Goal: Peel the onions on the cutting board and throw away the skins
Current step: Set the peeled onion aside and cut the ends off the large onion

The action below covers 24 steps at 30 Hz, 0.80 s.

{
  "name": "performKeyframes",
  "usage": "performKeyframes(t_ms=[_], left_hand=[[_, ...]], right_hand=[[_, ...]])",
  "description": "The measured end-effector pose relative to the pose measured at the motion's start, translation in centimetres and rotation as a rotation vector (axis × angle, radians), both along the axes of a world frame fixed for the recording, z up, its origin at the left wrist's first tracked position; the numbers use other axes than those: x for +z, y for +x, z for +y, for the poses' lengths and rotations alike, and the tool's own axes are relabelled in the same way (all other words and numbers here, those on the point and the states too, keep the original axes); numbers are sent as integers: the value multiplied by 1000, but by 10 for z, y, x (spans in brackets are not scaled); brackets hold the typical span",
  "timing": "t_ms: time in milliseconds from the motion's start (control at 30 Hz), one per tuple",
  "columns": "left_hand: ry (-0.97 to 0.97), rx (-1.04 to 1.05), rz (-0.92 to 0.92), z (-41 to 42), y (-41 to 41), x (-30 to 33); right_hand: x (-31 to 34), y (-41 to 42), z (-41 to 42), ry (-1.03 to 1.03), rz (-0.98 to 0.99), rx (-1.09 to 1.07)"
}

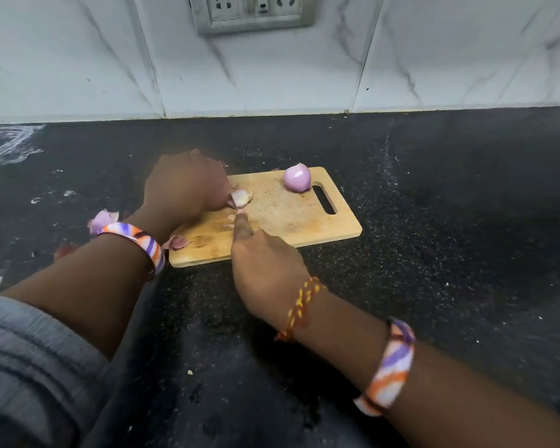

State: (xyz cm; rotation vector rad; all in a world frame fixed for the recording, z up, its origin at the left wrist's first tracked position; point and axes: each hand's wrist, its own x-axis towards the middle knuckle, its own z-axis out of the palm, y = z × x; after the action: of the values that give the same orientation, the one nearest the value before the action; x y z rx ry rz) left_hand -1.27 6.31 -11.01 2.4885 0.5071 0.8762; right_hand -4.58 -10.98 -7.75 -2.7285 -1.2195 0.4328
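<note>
Onion skins (pixel 103 221) lie loose on the tabletop (pixel 434 221) at far left, likely dropped there while peeling. On the cutting board (pixel 288 221), the left hand (pixel 185 185) curls over a heap of scraps (pixel 241 199), seemingly gathering them for disposal, though its fingers are hidden. The right hand (pixel 265 263) pinches 1 flake beside it. Farther right, 1 peeled onion (pixel 297 177), smooth and pale purple, sits by the handle slot.

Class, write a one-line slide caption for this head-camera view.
Left hand and right hand gather onion skins on the cutting board; a peeled onion sits near its handle slot.
</note>
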Motion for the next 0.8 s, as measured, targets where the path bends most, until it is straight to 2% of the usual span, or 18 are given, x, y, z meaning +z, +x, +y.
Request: performKeyframes(t_ms=[267,400,467,633,800], left_hand=[[0,42,64,-4,-3,3],[-49,-89,29,-2,-12,5],[-62,-117,70,-7,-11,6],[59,-4,185,-22,0,10],[-49,15,146,-8,2,12]], right_hand=[[1,4,-9,33,10,-50],[4,14,-7,126,62,-92],[5,20,-2,150,87,-108],[6,15,-7,112,54,-88],[4,-17,-29,-5,65,-37]])
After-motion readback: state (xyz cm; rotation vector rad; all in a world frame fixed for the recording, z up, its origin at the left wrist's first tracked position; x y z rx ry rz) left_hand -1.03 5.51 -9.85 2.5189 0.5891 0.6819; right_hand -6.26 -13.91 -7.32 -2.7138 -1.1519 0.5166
